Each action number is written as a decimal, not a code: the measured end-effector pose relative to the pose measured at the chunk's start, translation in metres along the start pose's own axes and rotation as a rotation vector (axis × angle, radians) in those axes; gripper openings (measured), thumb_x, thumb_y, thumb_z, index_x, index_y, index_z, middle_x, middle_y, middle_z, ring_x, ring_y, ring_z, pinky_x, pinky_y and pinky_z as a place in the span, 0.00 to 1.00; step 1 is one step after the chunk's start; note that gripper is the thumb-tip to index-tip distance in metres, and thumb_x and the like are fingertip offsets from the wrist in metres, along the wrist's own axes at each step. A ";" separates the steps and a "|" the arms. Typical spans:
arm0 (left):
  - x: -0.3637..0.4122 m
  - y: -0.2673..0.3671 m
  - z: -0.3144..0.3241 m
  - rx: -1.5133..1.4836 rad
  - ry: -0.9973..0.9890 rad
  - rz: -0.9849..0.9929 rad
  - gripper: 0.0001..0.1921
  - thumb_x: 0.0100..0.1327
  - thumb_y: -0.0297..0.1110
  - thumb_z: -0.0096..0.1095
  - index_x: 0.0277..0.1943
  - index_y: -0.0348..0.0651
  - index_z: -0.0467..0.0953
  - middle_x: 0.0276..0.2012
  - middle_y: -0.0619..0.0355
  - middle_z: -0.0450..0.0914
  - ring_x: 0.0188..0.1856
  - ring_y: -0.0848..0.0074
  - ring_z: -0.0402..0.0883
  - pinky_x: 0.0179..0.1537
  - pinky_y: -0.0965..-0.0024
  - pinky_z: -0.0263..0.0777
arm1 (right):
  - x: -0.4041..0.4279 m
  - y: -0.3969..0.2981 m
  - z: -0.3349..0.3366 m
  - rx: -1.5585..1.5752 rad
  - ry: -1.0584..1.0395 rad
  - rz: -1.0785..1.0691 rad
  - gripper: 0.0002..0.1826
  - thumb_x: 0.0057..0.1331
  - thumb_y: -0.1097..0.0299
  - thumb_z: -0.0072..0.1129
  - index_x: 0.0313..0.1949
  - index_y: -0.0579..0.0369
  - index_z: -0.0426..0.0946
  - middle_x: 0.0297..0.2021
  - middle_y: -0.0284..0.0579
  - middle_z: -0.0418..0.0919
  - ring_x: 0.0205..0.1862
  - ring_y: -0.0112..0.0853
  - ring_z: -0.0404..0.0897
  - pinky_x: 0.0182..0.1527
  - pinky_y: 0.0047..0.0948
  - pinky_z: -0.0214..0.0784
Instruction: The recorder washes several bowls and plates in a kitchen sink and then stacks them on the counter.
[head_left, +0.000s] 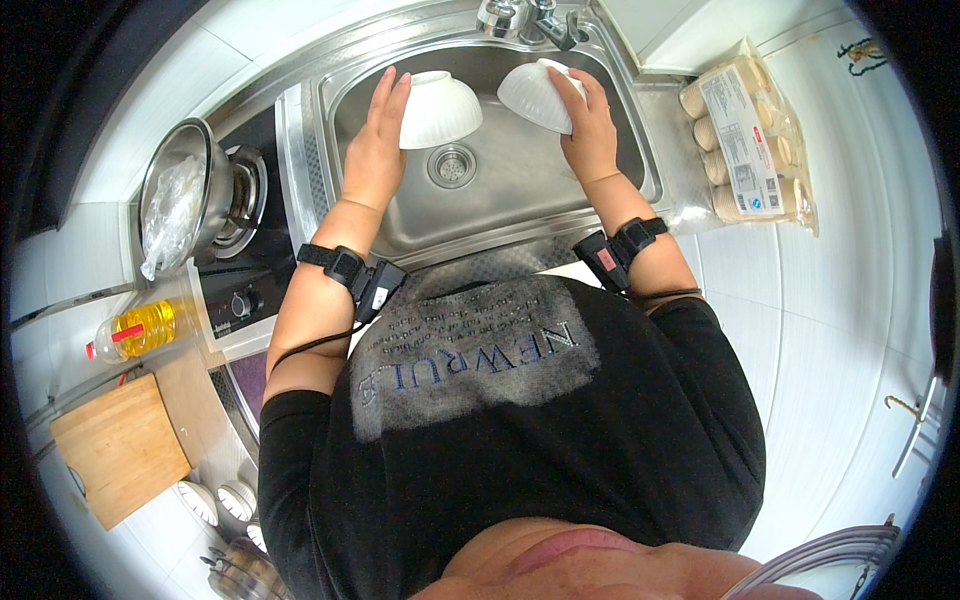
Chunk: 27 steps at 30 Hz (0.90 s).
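My left hand (377, 146) grips a white bowl (441, 111) from its left side, fingers along the outside and the thumb hidden. That bowl is turned mouth down above the stainless steel sink (517, 172), with its foot ring at the top. On the right, a second white bowl (534, 96) with a ribbed outside is in my right hand (589, 127). It is tilted, its base towards the tap. The two bowls are apart. Below the left bowl shows the round drain strainer (451, 166).
A chrome tap (551, 26) stands behind the sink. Wrapped paper cups (742, 142) lie at the right. To the left are a metal pan (210, 202) holding a plastic bag on a gas hob (255, 292), an oil bottle (146, 330) and a wooden cutting board (124, 450).
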<state>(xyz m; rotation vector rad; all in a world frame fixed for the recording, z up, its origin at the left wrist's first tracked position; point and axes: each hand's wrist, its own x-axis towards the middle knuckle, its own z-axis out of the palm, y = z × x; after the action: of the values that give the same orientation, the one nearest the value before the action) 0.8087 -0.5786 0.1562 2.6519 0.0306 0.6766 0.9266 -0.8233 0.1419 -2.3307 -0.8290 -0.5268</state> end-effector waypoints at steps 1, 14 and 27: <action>-0.001 -0.001 0.001 0.000 0.001 0.000 0.38 0.48 0.12 0.48 0.63 0.54 0.53 0.65 0.54 0.54 0.44 0.55 0.76 0.37 0.62 0.75 | -0.001 -0.001 0.000 0.000 0.000 -0.001 0.40 0.43 0.89 0.52 0.55 0.33 0.66 0.53 0.36 0.64 0.51 0.43 0.69 0.48 0.36 0.69; 0.000 0.000 -0.002 0.005 -0.116 -0.049 0.38 0.49 0.12 0.47 0.63 0.57 0.55 0.65 0.55 0.55 0.38 0.55 0.78 0.36 0.62 0.75 | 0.000 0.000 0.005 -0.003 -0.106 0.007 0.43 0.43 0.88 0.52 0.56 0.26 0.64 0.53 0.41 0.64 0.53 0.45 0.67 0.48 0.37 0.69; 0.002 -0.005 -0.003 -0.049 -0.092 -0.041 0.39 0.48 0.11 0.45 0.64 0.57 0.54 0.65 0.59 0.55 0.36 0.57 0.79 0.35 0.61 0.74 | 0.012 -0.005 0.004 -0.006 -0.084 0.021 0.42 0.45 0.87 0.51 0.56 0.26 0.64 0.54 0.38 0.65 0.53 0.44 0.68 0.46 0.37 0.70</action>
<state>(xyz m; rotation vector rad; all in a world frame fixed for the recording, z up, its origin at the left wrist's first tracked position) 0.8096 -0.5724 0.1580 2.6243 0.0413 0.5344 0.9328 -0.8127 0.1474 -2.3781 -0.8414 -0.4255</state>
